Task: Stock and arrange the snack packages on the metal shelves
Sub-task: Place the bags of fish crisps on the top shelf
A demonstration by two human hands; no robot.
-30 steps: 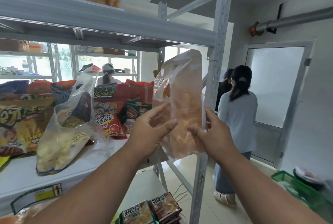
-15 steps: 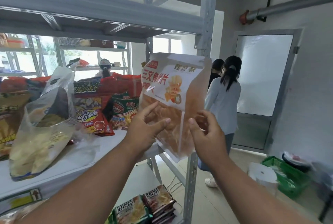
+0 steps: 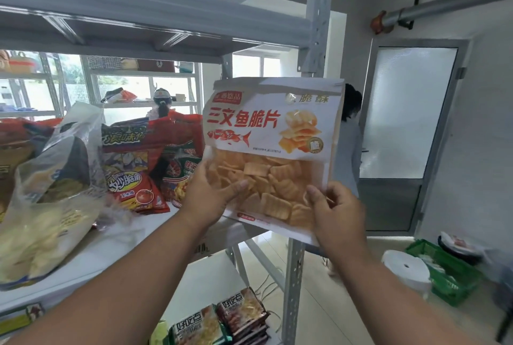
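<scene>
A white and orange crisp package with red lettering and a clear window faces me, held upright in front of the shelf's right post. My left hand grips its lower left edge, thumb across the front. My right hand pinches its lower right corner. The white middle shelf lies to the left, carrying a clear bag of pale crisps and several red and green snack packages.
Stacked small snack packs sit on the lower shelf. A person stands behind the package near a frosted door. A green basket and a white roll are on the floor at right.
The package has turned from edge-on to face me squarely, and both hands have shifted to its lower corners. The view has swung slightly left and closer.
</scene>
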